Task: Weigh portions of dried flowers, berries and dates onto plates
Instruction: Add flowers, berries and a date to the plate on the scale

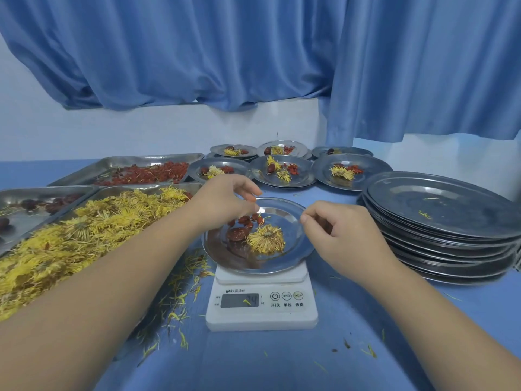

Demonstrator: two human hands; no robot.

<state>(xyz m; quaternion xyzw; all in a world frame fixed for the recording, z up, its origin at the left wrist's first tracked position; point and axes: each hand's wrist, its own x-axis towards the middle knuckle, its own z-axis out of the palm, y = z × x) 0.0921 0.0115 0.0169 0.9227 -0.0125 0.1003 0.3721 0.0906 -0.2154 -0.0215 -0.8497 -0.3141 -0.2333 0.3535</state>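
Note:
A steel plate (pixel 293 244) sits on a white kitchen scale (pixel 260 306). On the plate lie a yellow dried flower (pixel 266 239), a dark red date (pixel 236 234) and a few red berries (pixel 245 220). My left hand (pixel 222 201) hovers over the plate's far left rim, fingertips pinched together above the berries; a red berry shows at the fingertips. My right hand (pixel 338 232) hangs at the plate's right rim with curled fingers, thumb and forefinger pinched; what it holds is too small to tell.
Trays on the left hold yellow flowers (pixel 84 230), red berries (pixel 146 174) and dates (pixel 42 206). Several filled plates (pixel 283 172) stand behind the scale. A stack of empty plates (pixel 439 221) rises on the right. Loose petals litter the blue table (pixel 282 362).

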